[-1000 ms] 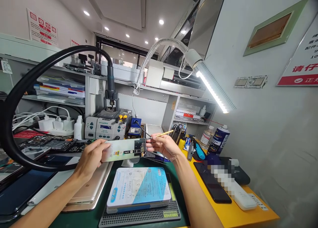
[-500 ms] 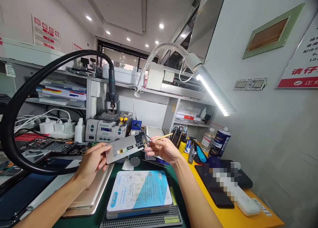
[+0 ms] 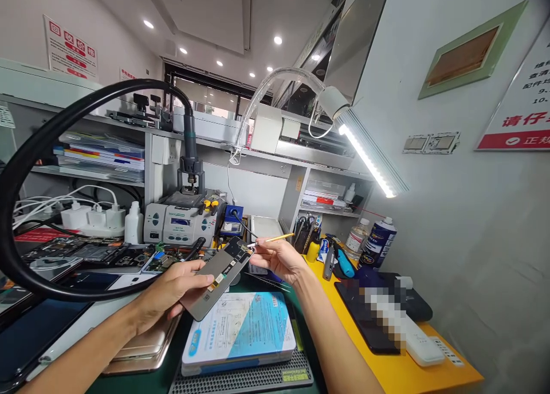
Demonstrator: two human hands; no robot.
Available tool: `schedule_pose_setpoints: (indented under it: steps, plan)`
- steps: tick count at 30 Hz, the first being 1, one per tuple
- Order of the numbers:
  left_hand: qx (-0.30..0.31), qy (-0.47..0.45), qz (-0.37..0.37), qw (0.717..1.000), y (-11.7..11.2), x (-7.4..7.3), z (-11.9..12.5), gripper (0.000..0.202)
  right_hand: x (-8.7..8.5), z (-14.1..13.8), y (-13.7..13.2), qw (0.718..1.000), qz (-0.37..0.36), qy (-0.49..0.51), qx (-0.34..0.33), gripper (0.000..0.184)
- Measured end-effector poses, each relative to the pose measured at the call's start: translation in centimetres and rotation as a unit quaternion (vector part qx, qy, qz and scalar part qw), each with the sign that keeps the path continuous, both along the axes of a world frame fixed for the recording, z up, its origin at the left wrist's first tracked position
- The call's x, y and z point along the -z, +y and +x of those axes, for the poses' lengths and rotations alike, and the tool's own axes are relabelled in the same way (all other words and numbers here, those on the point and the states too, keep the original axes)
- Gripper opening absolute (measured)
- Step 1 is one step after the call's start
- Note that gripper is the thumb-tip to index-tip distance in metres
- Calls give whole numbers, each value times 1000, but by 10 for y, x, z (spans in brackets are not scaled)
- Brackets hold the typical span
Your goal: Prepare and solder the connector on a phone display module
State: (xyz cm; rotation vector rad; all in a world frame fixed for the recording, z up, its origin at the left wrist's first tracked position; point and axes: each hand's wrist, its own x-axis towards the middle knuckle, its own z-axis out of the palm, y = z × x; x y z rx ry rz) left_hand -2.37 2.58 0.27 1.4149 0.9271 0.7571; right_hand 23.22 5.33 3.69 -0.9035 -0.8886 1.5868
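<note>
A grey phone screen panel (image 3: 224, 279), tilted with its back side up, has a flex cable along it and a black area at its far end. My left hand (image 3: 174, 285) is closed around its near left edge, thumb on top. In my right hand (image 3: 279, 259) is a slim yellow-handled tool (image 3: 278, 238), pinched between thumb and fingers. Its pale tip lies at the black end of the panel; I cannot tell whether it touches. Below both hands sits a blue and white box (image 3: 244, 328).
The box lies on a grey perforated pad (image 3: 296, 374). A black hose (image 3: 12, 228) loops around the left side from the soldering station (image 3: 183, 222). Phones and boards crowd the left. A dark phone (image 3: 365, 319), spray can (image 3: 378, 239) and bottle (image 3: 357, 236) stand right, beneath a lit lamp (image 3: 367, 159).
My left hand has turned the panel so its near end points lower, and its thumb now lies across the back. The right hand with the tool has shifted slightly left.
</note>
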Motion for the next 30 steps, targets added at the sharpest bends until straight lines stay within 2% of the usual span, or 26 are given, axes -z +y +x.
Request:
schedule_pose_setpoints:
  steps: [13,22,30]
  plan:
    - [13,-1,-7,1000,-4,-3,-2,39,-3,-1,0,999,-30,36,25,6]
    - [-18,8,-6,1000,2,2,-1,42,-5,-5,-3,998,-12,39,42,5]
    - [-26,-53,-16,998,-5,0,5,46,-5,-9,-7,999,6,28,30,7]
